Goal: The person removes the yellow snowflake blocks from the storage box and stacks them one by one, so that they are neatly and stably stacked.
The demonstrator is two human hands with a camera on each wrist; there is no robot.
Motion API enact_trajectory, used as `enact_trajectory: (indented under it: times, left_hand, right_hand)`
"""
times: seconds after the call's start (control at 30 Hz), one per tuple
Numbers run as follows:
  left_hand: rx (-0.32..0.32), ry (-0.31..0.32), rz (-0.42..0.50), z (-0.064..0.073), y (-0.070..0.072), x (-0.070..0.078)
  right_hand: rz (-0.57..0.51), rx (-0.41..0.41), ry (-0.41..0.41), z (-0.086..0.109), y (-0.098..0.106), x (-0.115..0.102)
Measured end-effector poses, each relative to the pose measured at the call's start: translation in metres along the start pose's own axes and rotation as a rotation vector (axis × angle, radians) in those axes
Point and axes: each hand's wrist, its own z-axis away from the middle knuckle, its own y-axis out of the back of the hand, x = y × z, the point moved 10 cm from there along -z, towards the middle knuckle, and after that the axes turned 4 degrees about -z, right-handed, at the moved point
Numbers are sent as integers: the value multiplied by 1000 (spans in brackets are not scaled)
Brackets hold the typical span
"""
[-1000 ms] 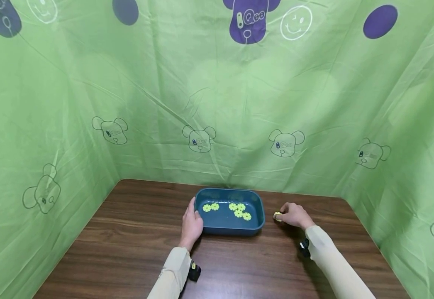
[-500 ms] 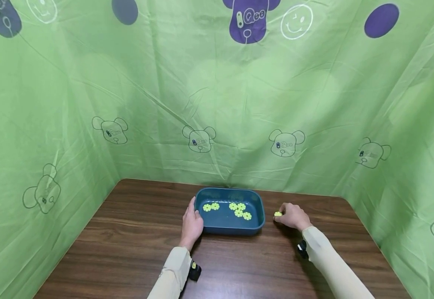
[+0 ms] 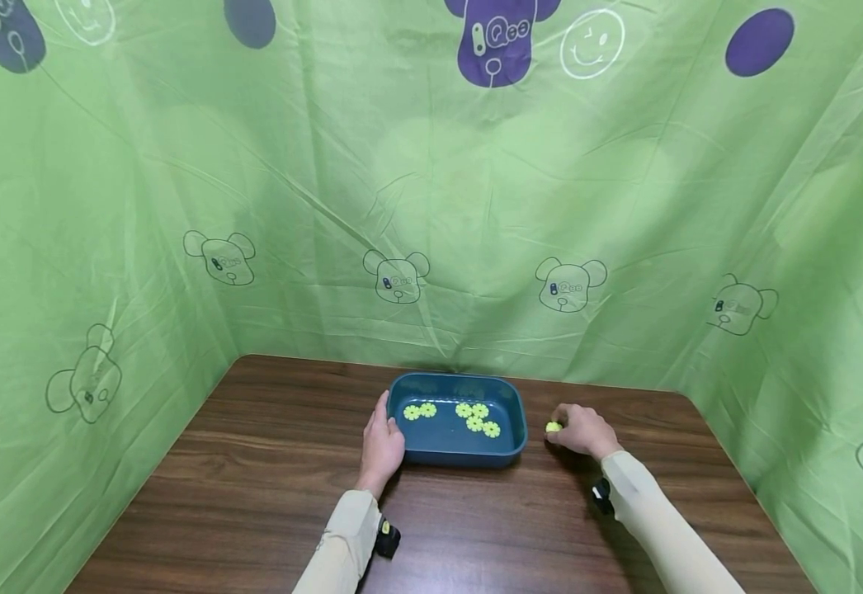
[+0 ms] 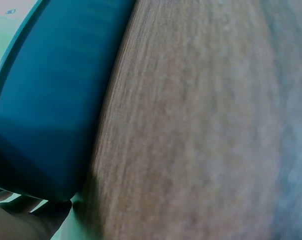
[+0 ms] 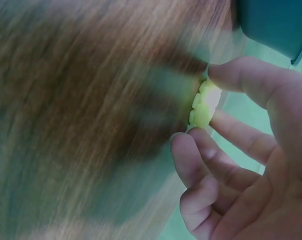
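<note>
A dark blue rectangular basin [image 3: 457, 457] stands on the table, with several yellow-green flower-shaped pieces [image 3: 491, 430] lying flat on its floor, two at the left and the others toward the right. My left hand [image 3: 382, 445] rests along the basin's left side, fingers stretched along the outer wall; the left wrist view shows fingers [image 4: 21, 212] at the basin's corner. To the right of the basin, my right hand [image 3: 583, 429] pinches another flower-shaped piece [image 5: 205, 103] between thumb and fingertips, low over the table. The fingers hide part of that piece.
The brown wood-grain table [image 3: 268, 495] reaches back to a green printed curtain [image 3: 476, 330], which encloses the back and both sides. The basin sits near the table's back edge. A black wrist device [image 3: 387, 538] is strapped to each sleeve.
My right hand has shifted slightly left, and the pinched piece has turned a little between its fingers. The left hand and the basin hold their places.
</note>
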Motion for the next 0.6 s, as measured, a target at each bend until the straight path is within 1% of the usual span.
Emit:
enact_trajectory:
  times: [0.13, 0.3, 0.6]
  left_hand:
    - [-4, 8, 2, 0, 0, -1]
    - [-13, 24, 6, 1, -2, -3]
    - [-9, 15, 9, 2, -4, -4]
  right_hand:
    - [1, -4, -18, -1, -1, 2]
    - [-7, -8, -26, 4, 1, -1]
    - [-22, -4, -26, 8, 2, -5]
